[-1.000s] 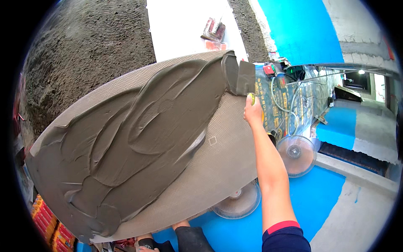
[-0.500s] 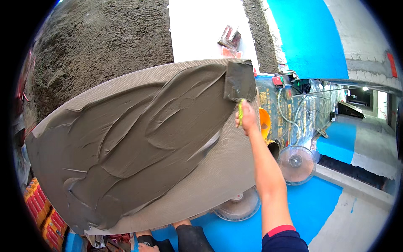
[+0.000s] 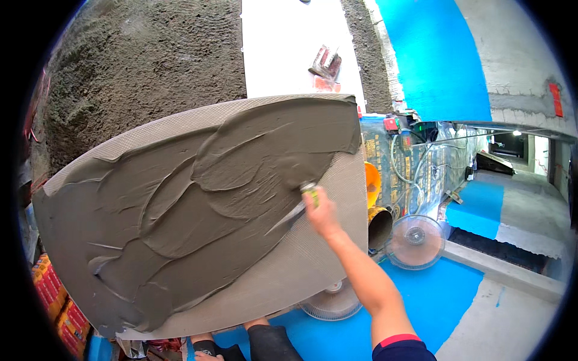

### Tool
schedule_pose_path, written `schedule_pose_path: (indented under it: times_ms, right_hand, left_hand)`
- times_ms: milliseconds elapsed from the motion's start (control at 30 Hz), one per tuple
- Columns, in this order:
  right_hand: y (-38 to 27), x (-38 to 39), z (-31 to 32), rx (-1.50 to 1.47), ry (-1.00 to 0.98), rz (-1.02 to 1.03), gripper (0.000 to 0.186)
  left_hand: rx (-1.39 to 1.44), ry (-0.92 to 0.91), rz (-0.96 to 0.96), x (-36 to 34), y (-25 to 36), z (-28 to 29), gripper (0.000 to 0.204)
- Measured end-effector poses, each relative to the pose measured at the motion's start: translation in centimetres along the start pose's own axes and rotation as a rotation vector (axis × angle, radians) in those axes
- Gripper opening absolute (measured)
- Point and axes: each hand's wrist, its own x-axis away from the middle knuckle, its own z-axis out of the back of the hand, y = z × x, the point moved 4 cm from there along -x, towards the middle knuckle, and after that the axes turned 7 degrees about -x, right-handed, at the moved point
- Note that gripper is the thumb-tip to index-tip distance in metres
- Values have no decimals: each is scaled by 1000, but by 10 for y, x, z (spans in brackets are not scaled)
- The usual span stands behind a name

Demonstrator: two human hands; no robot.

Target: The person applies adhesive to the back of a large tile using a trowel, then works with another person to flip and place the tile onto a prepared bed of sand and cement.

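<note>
Head view: right hand (image 3: 323,213) closed round the yellow-green trowel handle (image 3: 310,194), the natural spot to grip; under it, grey paste (image 3: 186,216), soft and likely slippery, coats a broad textured slab (image 3: 304,253), probably stiff and heavy; left hand (image 3: 208,357) at lower edge, grip unclear.

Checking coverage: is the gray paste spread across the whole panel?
No, only partly: the gray paste leaves bare strips of the panel along its upper and lower edges.
</note>
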Motion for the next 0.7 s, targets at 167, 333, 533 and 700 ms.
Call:
schedule_pose_path:
  times_ms: [167,333,533,700]
  right_hand:
    - [22,-73,49,-497,257,-113,43]
    - [34,-144,116,-765,266,-258,45]
    - [-31,-182,38,-946,129,-238,47]
    - [-97,-145,-14,-842,-192,-63,41]
  left_hand:
    - [-80,391,-72,-2,-53,-58,26]
    - [-23,196,-131,-8,7,-36,24]
    - [-6,-25,-26,-2,-1,14,27]
    - [26,-65,-17,4,3,26,30]
